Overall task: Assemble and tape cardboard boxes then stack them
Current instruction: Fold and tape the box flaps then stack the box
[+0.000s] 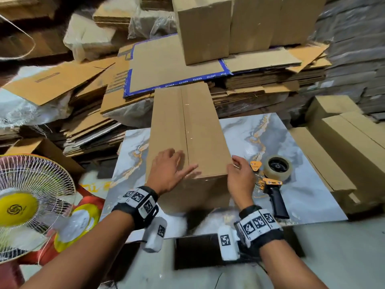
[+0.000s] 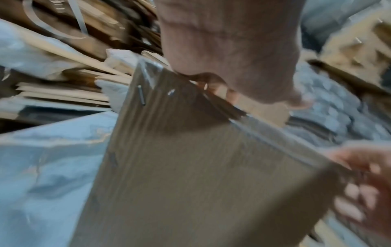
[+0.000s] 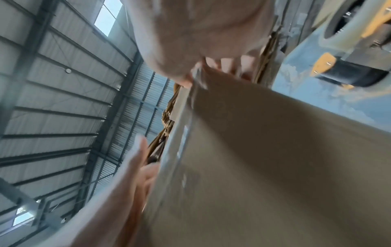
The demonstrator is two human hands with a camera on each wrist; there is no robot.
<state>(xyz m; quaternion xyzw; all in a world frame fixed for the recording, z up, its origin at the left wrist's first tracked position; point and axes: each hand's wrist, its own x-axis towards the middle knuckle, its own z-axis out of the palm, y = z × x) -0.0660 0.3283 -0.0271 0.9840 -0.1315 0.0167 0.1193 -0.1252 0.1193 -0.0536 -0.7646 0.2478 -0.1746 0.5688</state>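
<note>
Cardboard everywhere in this warehouse, flat sheets (image 1: 177, 69) piled behind and to the left, plus a marble-look table (image 1: 270, 142) in the middle where the work happens. On it stands one long box (image 1: 187, 132) with its top flaps folded shut and meeting at a centre seam. From the head view I can't really tell if that seam is taped; the wrist views show shiny clear tape wrapping over the near top edge, so my guess is this one is closed and taped, or very nearly. The left hand (image 1: 170, 170) lies flat on the near end of the top, fingers spread and straight, pressing down rather than gripping. The right hand (image 1: 239, 176) is at the near right corner, fingers curled around the edge, looks like it's pinching or smoothing the tape end there, though blur makes that hard to call. The tape gun (image 1: 270, 176) with its clear roll lies on the table just beside the right hand, not held. A few finished boxes (image 1: 229, 24) already stand on the flat sheets at the back, and more long boxes (image 1: 343, 132) lie to the right of the table. So I'd say several are done, this one is about ready to go on a stack, and there's loads of flat cardboard left. A fan (image 1: 27, 205) sits at the left.
</note>
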